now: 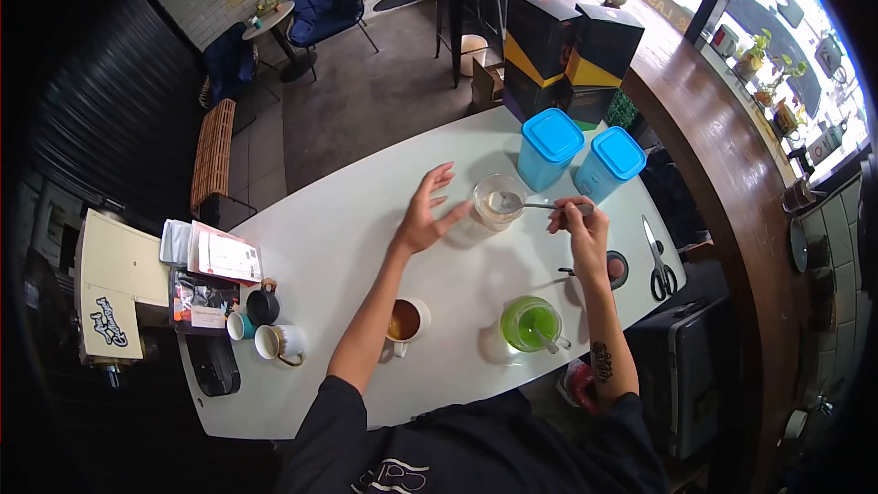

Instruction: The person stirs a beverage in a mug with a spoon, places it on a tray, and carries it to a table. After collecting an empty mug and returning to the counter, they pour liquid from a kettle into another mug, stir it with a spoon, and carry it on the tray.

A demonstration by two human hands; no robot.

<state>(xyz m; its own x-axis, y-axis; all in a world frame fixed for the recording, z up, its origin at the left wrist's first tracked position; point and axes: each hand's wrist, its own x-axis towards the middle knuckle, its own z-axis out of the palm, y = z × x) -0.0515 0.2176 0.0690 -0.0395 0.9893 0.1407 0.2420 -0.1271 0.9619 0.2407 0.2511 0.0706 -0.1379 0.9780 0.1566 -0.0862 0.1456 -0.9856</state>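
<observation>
In my right hand (578, 221) is the handle of a metal spoon (546, 207), its bowl end reaching into a small clear glass bowl (489, 212). Some pale stuff sits at the bottom of that bowl; its kind is unclear. My left hand (428, 210) is beside the bowl on the left, fingers apart and holding nothing. Behind the bowl stand two blue-lidded canisters (541, 170) (599, 181). Nearer my body are a white mug (407, 321) of brown liquid and a glass jar (530, 324) of bright green liquid with a clear stirrer or straw in it.
Scissors (658, 265) and a round dark-rimmed object (617, 269) lie at the right. Cups (274, 343), a black tray (215, 366) and papers (224, 254) occupy the left end. Black boxes (572, 55) rise behind the canisters, beside a wooden counter (695, 110).
</observation>
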